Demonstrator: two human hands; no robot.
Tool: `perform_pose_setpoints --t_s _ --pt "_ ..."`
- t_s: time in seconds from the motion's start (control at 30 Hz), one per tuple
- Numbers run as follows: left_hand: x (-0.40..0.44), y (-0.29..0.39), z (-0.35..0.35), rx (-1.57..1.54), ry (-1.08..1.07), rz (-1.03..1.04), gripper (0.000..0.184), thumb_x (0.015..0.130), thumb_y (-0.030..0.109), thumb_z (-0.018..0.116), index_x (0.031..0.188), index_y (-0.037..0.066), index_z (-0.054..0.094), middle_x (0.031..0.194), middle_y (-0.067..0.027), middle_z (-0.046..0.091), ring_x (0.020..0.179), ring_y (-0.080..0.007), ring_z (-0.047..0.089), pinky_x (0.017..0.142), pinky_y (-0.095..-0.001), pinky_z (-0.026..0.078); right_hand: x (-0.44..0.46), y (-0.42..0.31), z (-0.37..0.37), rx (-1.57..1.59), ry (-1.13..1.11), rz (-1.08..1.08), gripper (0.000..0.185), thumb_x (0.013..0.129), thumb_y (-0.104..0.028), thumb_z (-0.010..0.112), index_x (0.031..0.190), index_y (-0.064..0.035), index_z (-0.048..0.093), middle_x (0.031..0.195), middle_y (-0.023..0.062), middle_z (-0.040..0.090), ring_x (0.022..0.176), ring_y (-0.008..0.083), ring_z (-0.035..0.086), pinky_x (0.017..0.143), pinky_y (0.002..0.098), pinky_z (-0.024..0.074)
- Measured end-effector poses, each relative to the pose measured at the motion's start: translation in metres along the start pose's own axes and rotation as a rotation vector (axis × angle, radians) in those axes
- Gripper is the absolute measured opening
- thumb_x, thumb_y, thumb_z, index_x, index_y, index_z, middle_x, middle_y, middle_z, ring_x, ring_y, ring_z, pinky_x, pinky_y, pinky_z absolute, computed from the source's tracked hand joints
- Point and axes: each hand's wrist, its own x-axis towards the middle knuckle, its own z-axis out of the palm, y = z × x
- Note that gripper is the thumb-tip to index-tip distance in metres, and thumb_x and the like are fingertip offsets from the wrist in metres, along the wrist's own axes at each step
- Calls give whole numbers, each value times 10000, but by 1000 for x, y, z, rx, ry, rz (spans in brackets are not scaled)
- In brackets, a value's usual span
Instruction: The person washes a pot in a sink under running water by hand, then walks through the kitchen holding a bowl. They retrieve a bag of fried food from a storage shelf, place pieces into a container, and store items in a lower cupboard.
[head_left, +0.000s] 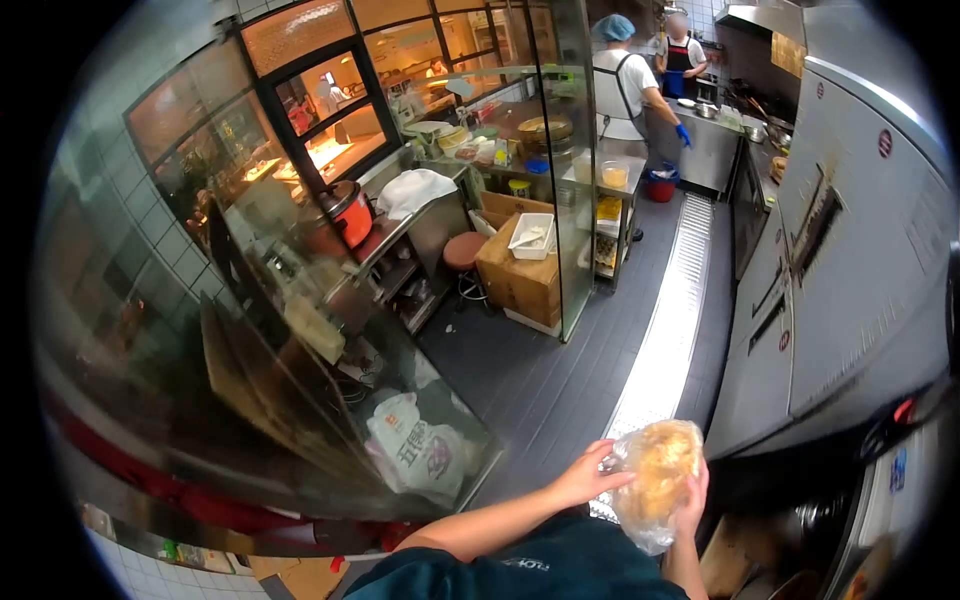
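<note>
A clear plastic bag of yellowish food (656, 470) is held up in front of my body, and what kind of food it is I cannot make out. My left hand (590, 474) grips the bag's left side, thumb across the front. On the other side my right hand (692, 500) wraps round the bag's lower right edge. The fingers behind the bag are hidden.
A bright metal floor drain (655, 340) runs ahead. Tall steel cabinets (850, 230) line the right. A glass partition (562, 180), a wooden box (520, 275) and a stool (463, 250) stand left. Two people (625, 85) work at the back. A white sack (412, 450) lies low left.
</note>
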Motion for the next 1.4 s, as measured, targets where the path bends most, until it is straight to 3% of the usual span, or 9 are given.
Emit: perform_pose_setpoints --t_s 0.2,0.4,0.67,0.73,0.87,0.97,1.1,1.2,1.4 --pt "174 70 -10 111 -94 13 633 858 333 810 1330 -9 563 1552 -216 351 1351 -355 486 1042 -411 484 145 -45 21 -73 18 -138 696 938 -231 496 1555 -16 257 1496 192 425 1344 310 477 1132 418 383" --pt "327 62 -9 158 94 225 286 862 192 762 1028 11 616 1500 -203 450 1346 -349 493 1049 -401 451 307 -54 19 -8 -76 -102 768 918 -294 531 1572 -32 227 1528 191 391 1362 316 466 1135 440 390" --pt "520 104 -19 172 334 222 316 865 54 726 1170 -16 678 1428 -167 542 1260 -284 573 1059 -374 443 549 -57 -11 130 -159 332 718 889 -213 584 1539 -65 320 1460 156 470 1350 281 461 1140 415 371" --pt "569 122 -15 162 410 220 202 838 33 747 1021 -9 672 1426 -213 532 1235 -317 602 983 -369 489 611 -60 -24 81 -167 438 701 899 -139 566 1548 -61 311 1488 161 440 1373 277 434 1144 410 365" --pt "650 136 -21 101 472 177 235 847 -1 710 1080 -22 688 1394 -215 551 1236 -306 584 1018 -366 460 711 -65 -36 -79 -182 524 775 919 -174 608 1598 -104 242 1624 186 265 1437 322 331 1104 458 362" --pt "710 136 -28 -158 553 49 256 855 9 690 1106 -38 682 1412 -229 541 1277 -327 551 1069 -391 420 780 -60 -31 -201 -224 541 791 934 -244 631 1605 -111 233 1619 179 293 1429 316 357 1093 444 375" --pt "790 123 -58 -54 554 69 336 864 5 677 1195 -46 648 1412 -198 544 1265 -295 560 1068 -376 427 865 -47 -9 -342 -252 551 782 946 -288 649 1594 -90 257 1607 177 319 1416 311 405 1091 452 412" --pt "863 111 -80 -485 517 9 424 878 0 665 1289 -60 582 1404 -160 554 1233 -241 578 1048 -350 450 932 -37 11 -372 -308 542 703 970 -243 615 1581 -84 307 1563 114 393 1351 218 435 1046 379 420" --pt "1020 91 -155 -371 374 -52 471 896 17 650 1351 -51 550 1389 -132 568 1218 -210 588 1037 -329 461 1072 -24 62 -465 -192 541 578 970 -238 644 1477 -24 467 1321 151 603 1165 212 587 1021 333 455"
